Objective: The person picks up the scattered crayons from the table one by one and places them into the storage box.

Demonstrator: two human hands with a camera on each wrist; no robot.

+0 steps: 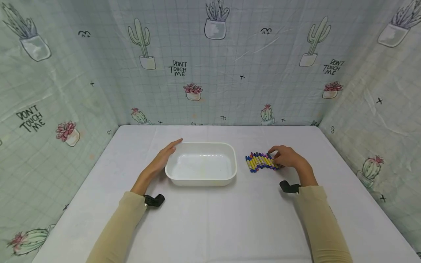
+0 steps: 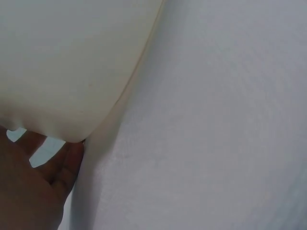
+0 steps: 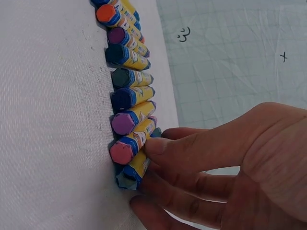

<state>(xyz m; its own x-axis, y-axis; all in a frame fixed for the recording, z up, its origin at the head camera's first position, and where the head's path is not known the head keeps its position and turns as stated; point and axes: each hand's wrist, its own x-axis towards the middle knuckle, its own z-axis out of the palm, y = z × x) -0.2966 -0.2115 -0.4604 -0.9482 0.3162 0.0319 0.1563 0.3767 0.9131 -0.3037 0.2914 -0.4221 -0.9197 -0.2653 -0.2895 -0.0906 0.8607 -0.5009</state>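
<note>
My right hand (image 1: pixel 287 157) pinches a crayon (image 3: pixel 128 146) at the near end of the crayon row (image 1: pixel 262 162) on the worktop (image 1: pixel 210 219). My left hand (image 1: pixel 162 157) rests flat-fingered against the white tub (image 1: pixel 201 163), which looks empty, so seemingly nothing's moved over yet.

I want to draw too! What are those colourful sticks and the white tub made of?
The sticks look like wax crayons: dull, coloured six-sided ends, each wrapped in a yellow-and-blue paper label. The right hand touches the end of the row. The white tub looks like smooth, slightly glossy plastic, with rounded corners and soft shine inside. The left hand rests against its side.
</note>
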